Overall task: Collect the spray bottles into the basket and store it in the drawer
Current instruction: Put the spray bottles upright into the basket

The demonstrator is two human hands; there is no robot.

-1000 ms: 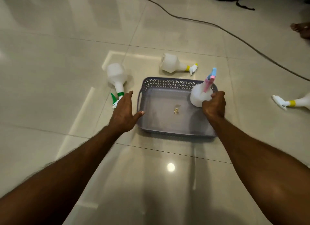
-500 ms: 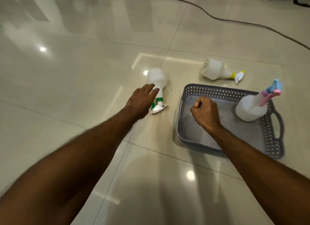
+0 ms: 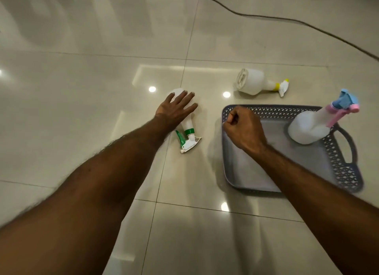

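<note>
1. One spray bottle, the pink-and-blue bottle (image 3: 309, 129), already stands in the basket (image 3: 340, 170), at its far right corner by the handle. That part looks done.

2. The green bottle (image 3: 189, 131) lies on the floor (image 3: 82, 90) just left of the basket, nozzle pointing toward the camera. The left hand (image 3: 174, 110) lies over its body with fingers spread and nearly straight, touching it, not yet curled round it. By my judgement this is the step in hand: taking hold of this bottle.

3. The yellow bottle (image 3: 256, 83) lies on its side just beyond the basket's far rim, untouched, nozzle pointing right.

4. The right hand (image 3: 244, 129) is clenched into a fist above the basket's near left part and grasps nothing that shows; whether it touches the basket I cannot tell.

5. Left to do, as far as can be seen: two bottles to lift into the basket, then the basket to carry to the drawer. No drawer is in view.

6. A cable (image 3: 266, 18) runs across the floor well beyond the basket.

7. Writing: none can be read. The bottles look plain white, with no brand or label; the yellow bottle's base shows faint moulded marks, too small to make out.
</note>
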